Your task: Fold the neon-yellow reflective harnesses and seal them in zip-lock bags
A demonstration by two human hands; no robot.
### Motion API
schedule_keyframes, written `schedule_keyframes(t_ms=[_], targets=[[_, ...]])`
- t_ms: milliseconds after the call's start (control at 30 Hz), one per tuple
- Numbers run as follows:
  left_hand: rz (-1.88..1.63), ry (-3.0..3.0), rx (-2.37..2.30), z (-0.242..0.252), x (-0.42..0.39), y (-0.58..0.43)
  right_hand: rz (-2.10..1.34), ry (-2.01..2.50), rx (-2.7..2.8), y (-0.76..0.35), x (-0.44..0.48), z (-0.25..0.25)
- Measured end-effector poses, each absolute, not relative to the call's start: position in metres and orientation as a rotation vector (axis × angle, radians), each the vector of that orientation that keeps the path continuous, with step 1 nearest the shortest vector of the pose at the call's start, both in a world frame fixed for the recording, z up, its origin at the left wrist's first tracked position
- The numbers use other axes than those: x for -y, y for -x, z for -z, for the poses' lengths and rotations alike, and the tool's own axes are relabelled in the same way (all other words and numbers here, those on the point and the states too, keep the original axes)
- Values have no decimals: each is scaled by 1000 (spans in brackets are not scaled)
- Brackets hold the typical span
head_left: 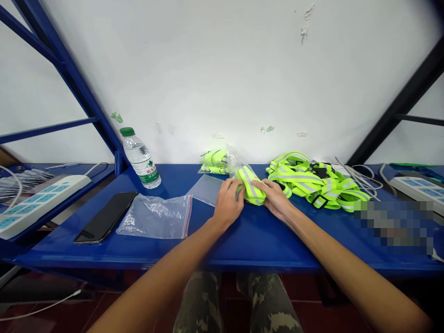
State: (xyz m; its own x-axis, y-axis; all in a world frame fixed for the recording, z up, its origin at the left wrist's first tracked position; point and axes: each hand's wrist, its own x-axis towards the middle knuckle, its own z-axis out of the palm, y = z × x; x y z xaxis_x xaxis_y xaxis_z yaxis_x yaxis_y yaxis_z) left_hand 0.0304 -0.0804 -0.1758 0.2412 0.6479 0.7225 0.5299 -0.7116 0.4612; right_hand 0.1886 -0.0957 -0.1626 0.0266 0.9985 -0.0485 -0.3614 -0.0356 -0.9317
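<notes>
A folded bundle of fluorescent yellow-green reflective strap (250, 184) with silver stripes is between my two hands, above the blue table. Clear plastic bag film (234, 159) rises from its upper left end; how much of the bundle it covers I cannot tell. My left hand (229, 200) is closed at the bundle's left side, its fingertips pinching the edge. With thumb on top, my right hand (276, 198) grips the right side. Just behind lies another folded reflective strap in clear plastic (214, 162). To the right is a loose heap of reflective straps (308, 180) with black buckles.
Left of my hands lie a clear zip bag (156, 216), another flat plastic bag (205, 188), and a black phone (107, 216). A water bottle (142, 159) stands behind them. Power strips (34, 203) and white cables (362, 178) sit at the sides. A white wall backs the table.
</notes>
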Motion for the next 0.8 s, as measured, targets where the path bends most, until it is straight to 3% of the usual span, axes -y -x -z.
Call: schedule_keyframes(t_ms=[400, 800], targets=[[-1436, -2603, -1362, 165, 79, -37, -1379, 878, 836, -196, 91, 158], [-1140, -3044, -1199, 161, 71, -51, -1211, 974, 696, -198, 75, 170]])
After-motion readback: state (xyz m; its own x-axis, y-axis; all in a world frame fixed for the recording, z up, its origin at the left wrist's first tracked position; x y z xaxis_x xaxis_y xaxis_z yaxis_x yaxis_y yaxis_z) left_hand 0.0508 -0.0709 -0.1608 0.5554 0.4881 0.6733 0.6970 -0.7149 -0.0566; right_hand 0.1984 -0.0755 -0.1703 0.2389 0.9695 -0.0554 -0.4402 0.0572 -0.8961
